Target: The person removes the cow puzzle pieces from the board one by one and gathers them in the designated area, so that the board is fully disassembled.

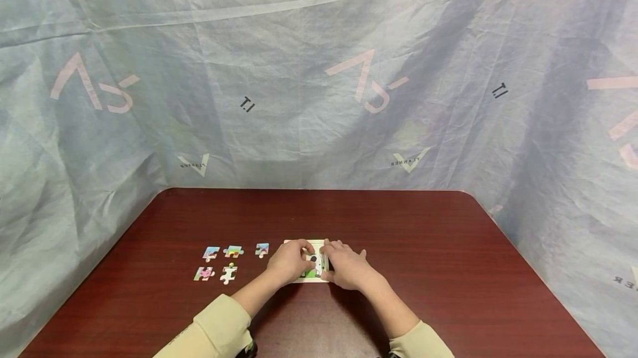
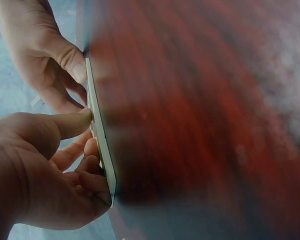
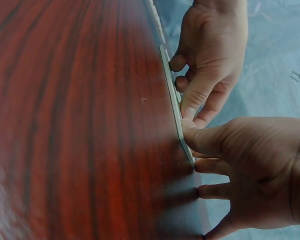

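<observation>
A small jigsaw tray (image 1: 294,280) with a pale border lies flat at the middle of the table, its picture showing white, black and green. Over its left half, my left hand (image 1: 288,262) bends its thumb and index finger around a puzzle piece (image 1: 313,259) at the picture; the fingers partly hide it. My right hand (image 1: 351,267) rests at the tray's right edge. Its thumb (image 3: 200,137) presses the rim while the other fingers spread out straight past the tray. In the left wrist view, the tray (image 2: 101,135) appears edge-on with both hands above it.
Several loose jigsaw pieces lie left of the tray: a pink one (image 1: 204,274), a white one (image 1: 229,274), a yellow and blue one (image 1: 233,251) and a blue one (image 1: 262,249) nearest the tray. Grey printed cloth (image 1: 309,125) hangs behind the dark red table (image 1: 423,225).
</observation>
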`<state>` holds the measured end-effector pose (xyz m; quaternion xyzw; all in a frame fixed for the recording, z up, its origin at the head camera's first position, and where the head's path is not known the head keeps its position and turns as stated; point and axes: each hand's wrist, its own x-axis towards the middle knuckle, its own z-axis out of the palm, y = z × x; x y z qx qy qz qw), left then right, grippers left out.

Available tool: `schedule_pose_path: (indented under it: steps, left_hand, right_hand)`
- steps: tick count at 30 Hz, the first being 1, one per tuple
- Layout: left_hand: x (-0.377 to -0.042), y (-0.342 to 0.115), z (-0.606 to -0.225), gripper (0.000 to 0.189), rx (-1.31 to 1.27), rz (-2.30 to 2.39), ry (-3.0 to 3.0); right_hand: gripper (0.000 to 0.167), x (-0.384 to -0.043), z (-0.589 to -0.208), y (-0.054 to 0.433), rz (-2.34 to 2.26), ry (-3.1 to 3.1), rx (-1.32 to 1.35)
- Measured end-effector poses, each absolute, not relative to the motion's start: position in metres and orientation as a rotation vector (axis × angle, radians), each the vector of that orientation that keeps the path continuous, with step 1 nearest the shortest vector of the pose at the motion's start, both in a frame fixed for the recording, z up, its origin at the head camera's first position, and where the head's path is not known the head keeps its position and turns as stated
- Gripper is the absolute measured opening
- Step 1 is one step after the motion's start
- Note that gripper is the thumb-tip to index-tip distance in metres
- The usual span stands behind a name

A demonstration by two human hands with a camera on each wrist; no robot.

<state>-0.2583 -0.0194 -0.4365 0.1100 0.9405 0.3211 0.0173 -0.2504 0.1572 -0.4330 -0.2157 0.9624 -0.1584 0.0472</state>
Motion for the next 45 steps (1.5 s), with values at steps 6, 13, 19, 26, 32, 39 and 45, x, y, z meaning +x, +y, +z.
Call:
schedule_pose_path:
  steps: [6, 13, 19, 26, 32, 39, 45]
  left_hand:
    - [-0.2573, -0.0192, -0.4354, 0.025, 0.355, 1.005, 2.929]
    - [-0.2580, -0.0184, -0.4376, 0.024, 0.393, 1.031, 2.954]
    - [-0.2578, -0.0175, -0.4391, 0.019, 0.442, 1.109, 2.961]
    - [-0.2557, -0.0145, -0.4398, 0.018, 0.477, 1.247, 2.918]
    - [-0.2531, -0.0135, -0.4394, 0.017, 0.484, 1.286, 2.922]
    - [-0.2530, -0.0152, -0.4395, 0.021, 0.491, 1.258, 2.920]
    - [-0.2531, -0.0177, -0.4408, 0.023, 0.499, 1.272, 2.935]
  right_hand:
    - [0.055, -0.2501, -0.4327, 0.1572, -0.473, 2.935, -0.656]
    - [0.055, -0.2491, -0.4312, 0.1576, -0.462, 2.945, -0.652]
    - [0.055, -0.2480, -0.4311, 0.1578, -0.460, 2.942, -0.644]
    - [0.054, -0.2481, -0.4320, 0.1586, -0.477, 2.939, -0.643]
    - [0.053, -0.2480, -0.4327, 0.1582, -0.476, 2.944, -0.647]
    - [0.053, -0.2476, -0.4309, 0.1580, -0.469, 2.940, -0.655]
    - [0.055, -0.2501, -0.4301, 0.1575, -0.458, 2.934, -0.657]
